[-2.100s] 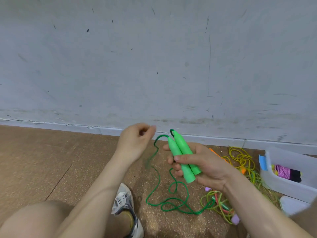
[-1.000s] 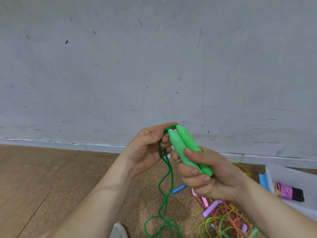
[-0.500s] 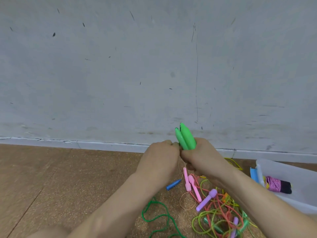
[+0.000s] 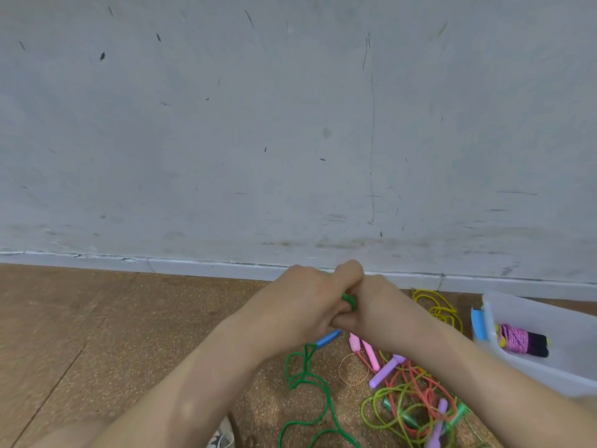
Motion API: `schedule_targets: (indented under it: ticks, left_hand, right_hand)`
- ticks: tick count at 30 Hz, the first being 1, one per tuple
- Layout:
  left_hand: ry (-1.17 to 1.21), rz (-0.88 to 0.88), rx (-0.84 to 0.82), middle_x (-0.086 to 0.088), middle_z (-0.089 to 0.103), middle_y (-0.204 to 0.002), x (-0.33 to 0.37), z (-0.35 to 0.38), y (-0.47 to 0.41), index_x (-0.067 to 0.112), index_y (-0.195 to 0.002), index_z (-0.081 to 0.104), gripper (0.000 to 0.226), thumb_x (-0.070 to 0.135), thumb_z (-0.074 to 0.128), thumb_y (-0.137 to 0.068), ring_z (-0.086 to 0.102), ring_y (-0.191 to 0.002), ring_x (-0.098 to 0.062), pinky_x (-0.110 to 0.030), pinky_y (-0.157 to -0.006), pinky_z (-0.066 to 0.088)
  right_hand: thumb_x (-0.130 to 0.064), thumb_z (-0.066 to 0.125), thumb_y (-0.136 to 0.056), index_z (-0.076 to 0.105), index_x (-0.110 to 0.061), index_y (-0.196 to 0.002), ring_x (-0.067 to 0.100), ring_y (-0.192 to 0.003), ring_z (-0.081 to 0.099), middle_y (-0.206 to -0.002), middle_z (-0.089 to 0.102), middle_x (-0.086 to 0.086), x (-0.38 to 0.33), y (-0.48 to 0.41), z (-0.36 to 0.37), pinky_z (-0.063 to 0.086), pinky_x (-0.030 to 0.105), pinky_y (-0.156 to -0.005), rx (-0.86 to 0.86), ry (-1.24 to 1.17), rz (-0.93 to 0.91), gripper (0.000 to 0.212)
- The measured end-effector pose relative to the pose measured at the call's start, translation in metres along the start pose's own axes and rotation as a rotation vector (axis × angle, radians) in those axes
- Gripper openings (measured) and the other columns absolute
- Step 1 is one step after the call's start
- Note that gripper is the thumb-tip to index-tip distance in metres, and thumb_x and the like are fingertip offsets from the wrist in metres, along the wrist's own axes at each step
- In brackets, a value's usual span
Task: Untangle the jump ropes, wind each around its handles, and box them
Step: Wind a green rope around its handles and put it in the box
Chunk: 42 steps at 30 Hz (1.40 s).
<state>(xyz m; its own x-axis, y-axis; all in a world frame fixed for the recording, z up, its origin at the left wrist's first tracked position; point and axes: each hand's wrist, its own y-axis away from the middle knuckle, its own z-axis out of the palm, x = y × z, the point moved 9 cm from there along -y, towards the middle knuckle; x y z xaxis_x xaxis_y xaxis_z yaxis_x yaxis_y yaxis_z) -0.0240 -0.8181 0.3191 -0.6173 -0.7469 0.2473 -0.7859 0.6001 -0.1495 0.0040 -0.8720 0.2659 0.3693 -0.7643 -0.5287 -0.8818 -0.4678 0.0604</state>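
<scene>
Left hand [image 4: 300, 307] and right hand [image 4: 376, 305] pressed knuckle to knuckle, fingers curled tight round the green jump rope [image 4: 349, 301], only a sliver of it showing between them. Loose cord [image 4: 303, 378] trailing down onto the floor [image 4: 97, 334] below the wrists. Just right of that, a tangle of ropes [image 4: 413, 400]. At the floor's right edge, a clear box [image 4: 549, 373] holding a wound pink rope [image 4: 518, 339].

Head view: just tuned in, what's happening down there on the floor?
A person's left hand and right hand are pressed together, both gripping the green cord jump rope. Only a sliver of it shows between them, and the rest trails onto the brown cork floor. A tangle of coloured ropes lies unsorted beside it, and the clear plastic box holds one wound pink rope.
</scene>
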Motion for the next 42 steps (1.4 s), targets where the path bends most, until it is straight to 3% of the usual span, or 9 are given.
schedule_targets:
  ticks: [4,11,17,25,29,33,36,39,42]
  left_hand:
    - [-0.005,-0.090,0.075,0.000,0.065,-0.082,-0.017,-0.019,-0.003,0.023,-0.094,0.061,0.028,0.045,0.068,-0.078,0.057,-0.079,-0.018,-0.031,-0.069,0.039]
    - [0.370,-0.210,-0.071,0.008,0.070,-0.076,-0.046,-0.023,0.010,0.030,-0.080,0.075,0.024,0.042,0.083,-0.061,0.063,-0.075,-0.006,-0.031,-0.073,0.050]
    - [0.522,-0.284,0.072,0.005,0.070,-0.065,-0.051,-0.034,0.014,0.019,-0.071,0.075,0.008,0.018,0.082,-0.069,0.057,-0.059,0.000,-0.019,-0.062,0.045]
    - [0.945,-0.385,0.079,-0.001,0.069,-0.059,-0.069,-0.026,0.014,0.017,-0.065,0.075,0.008,0.020,0.081,-0.061,0.058,-0.054,-0.007,-0.020,-0.055,0.047]
    - [1.487,-0.423,0.119,0.003,0.061,-0.053,-0.064,0.007,0.006,0.016,-0.055,0.068,0.018,0.025,0.083,-0.063,0.053,-0.044,-0.005,-0.015,-0.044,0.041]
    - [1.596,-0.553,0.237,0.004,0.043,-0.051,-0.059,0.037,-0.006,0.020,-0.052,0.059,0.036,0.010,0.058,-0.086,0.032,-0.045,-0.007,-0.022,-0.047,0.017]
    - [1.440,-0.560,0.304,0.001,0.050,-0.054,-0.058,0.038,-0.003,0.022,-0.067,0.062,0.039,0.002,0.045,-0.096,0.034,-0.041,-0.007,-0.019,-0.041,0.022]
    - [0.602,-0.412,0.191,0.001,0.064,-0.069,-0.039,0.029,-0.002,0.027,-0.100,0.060,0.016,0.021,0.045,-0.099,0.056,-0.057,-0.012,-0.027,-0.054,0.042]
    - [-0.185,-0.248,0.010,-0.007,0.065,-0.091,-0.015,0.024,-0.003,0.018,-0.110,0.048,0.019,0.019,0.050,-0.092,0.061,-0.083,-0.032,-0.034,-0.057,0.036]
  right_hand:
    - [-0.041,0.056,-0.086,0.038,-0.038,-0.078,0.017,-0.065,0.057,-0.070,0.058,-0.004,-0.010,0.004,0.000,0.047,0.037,-0.060,-0.011,0.014,-0.064,0.020]
    - [-0.050,0.053,-0.087,0.055,-0.030,-0.097,0.007,-0.055,0.047,-0.064,0.055,-0.005,-0.033,0.020,-0.008,0.035,0.025,-0.052,-0.105,0.108,-0.191,0.022]
    - [-0.045,0.059,-0.086,0.052,-0.017,-0.065,0.008,-0.047,0.041,-0.053,0.047,0.001,-0.028,0.015,-0.021,0.033,0.029,-0.050,-0.091,-0.103,-0.163,0.036]
    - [-0.049,0.057,-0.087,0.048,-0.016,-0.073,0.017,-0.056,0.048,-0.061,0.054,0.002,-0.044,0.022,-0.031,0.036,0.034,-0.054,0.001,0.080,-0.324,0.036]
    - [-0.043,0.058,-0.077,0.053,-0.013,-0.066,0.008,-0.045,0.037,-0.049,0.043,-0.005,-0.041,0.025,-0.048,0.028,0.025,-0.046,0.109,-0.207,-0.251,0.032]
    - [-0.025,0.062,-0.087,0.058,-0.006,-0.065,0.004,-0.044,0.040,-0.050,0.050,-0.004,-0.028,0.022,-0.052,0.031,0.020,-0.046,0.144,-0.487,-0.106,0.029]
    - [-0.022,0.058,-0.091,0.060,-0.003,-0.072,0.013,-0.045,0.039,-0.055,0.054,0.004,-0.003,0.014,-0.053,0.030,0.021,-0.043,0.182,-0.698,0.079,0.027]
    - [-0.031,0.058,-0.089,0.057,-0.009,-0.066,0.017,-0.046,0.042,-0.053,0.055,0.006,0.023,0.010,-0.067,0.031,0.027,-0.045,0.280,-0.443,0.171,0.033]
    - [-0.040,0.059,-0.087,0.052,-0.011,-0.069,0.022,-0.058,0.047,-0.058,0.050,0.004,0.020,0.010,-0.062,0.032,0.033,-0.052,0.245,-0.007,0.124,0.035]
